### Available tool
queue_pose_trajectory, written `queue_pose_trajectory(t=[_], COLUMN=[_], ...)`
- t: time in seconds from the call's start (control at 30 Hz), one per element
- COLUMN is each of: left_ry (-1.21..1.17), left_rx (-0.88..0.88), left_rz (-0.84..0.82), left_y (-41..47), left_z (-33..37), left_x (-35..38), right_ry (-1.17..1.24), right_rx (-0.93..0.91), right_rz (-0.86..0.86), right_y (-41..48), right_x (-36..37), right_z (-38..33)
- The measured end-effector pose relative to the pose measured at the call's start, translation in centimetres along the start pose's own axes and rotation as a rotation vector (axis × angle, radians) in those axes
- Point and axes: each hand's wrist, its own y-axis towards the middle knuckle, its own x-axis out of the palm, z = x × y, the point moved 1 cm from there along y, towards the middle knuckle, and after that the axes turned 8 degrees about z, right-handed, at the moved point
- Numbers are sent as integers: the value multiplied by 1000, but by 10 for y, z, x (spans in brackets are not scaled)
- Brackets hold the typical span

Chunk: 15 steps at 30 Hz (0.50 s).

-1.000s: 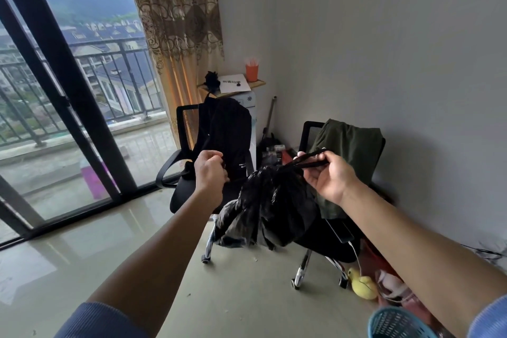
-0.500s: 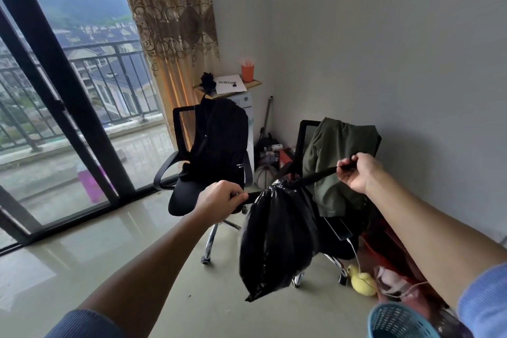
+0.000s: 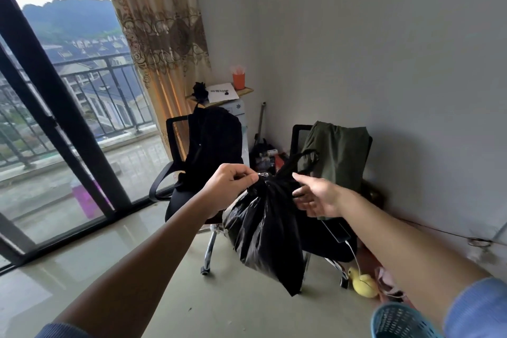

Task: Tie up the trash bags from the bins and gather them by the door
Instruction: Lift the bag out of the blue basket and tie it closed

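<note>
A black trash bag (image 3: 267,230) hangs in the air in front of me, its neck gathered into a knot at the top. My left hand (image 3: 229,186) pinches the bag at the knot from the left. One loose handle loop (image 3: 303,159) sticks up to the right of the knot. My right hand (image 3: 318,196) is beside the neck on the right, fingers spread, touching the bag's side but not closed on it.
A blue plastic bin (image 3: 399,321) stands at the bottom right. Two black office chairs (image 3: 189,173) draped with clothes are behind the bag. A yellow soft toy (image 3: 363,282) and clutter lie on the floor. A glass balcony door (image 3: 63,151) is at the left.
My hands were pulling the bag's two handles apart; they have come together at the knot. My right hand has let go of its handle, which now sticks up loose.
</note>
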Motion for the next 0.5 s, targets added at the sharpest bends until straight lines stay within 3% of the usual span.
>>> queue_pose_trajectory(t=[0.07,0.13,0.23,0.37,0.43,0.5], left_ry=[7,19,79,59,-3,-36], left_rx=[1,7,-28,-166,-218,-235], left_rz=[-36,-54,-37,59,73,74], left_y=[-2,-5,-13,-26,-30,-29], left_z=[4,6,-3,-25,-30,-30], left_x=[-6,-14,-30,-54,-68,-80], right_ry=[-91,-57,218,515,354,6], right_rx=[-67,-169,-306,-322,-414,-558], right_rz=[105,104,67,-142,-106,-38], right_y=[2,4,8,1,-3,-9], right_x=[21,42,65,78,82,88], right_z=[-5,-13,-26,-41,-48,-52])
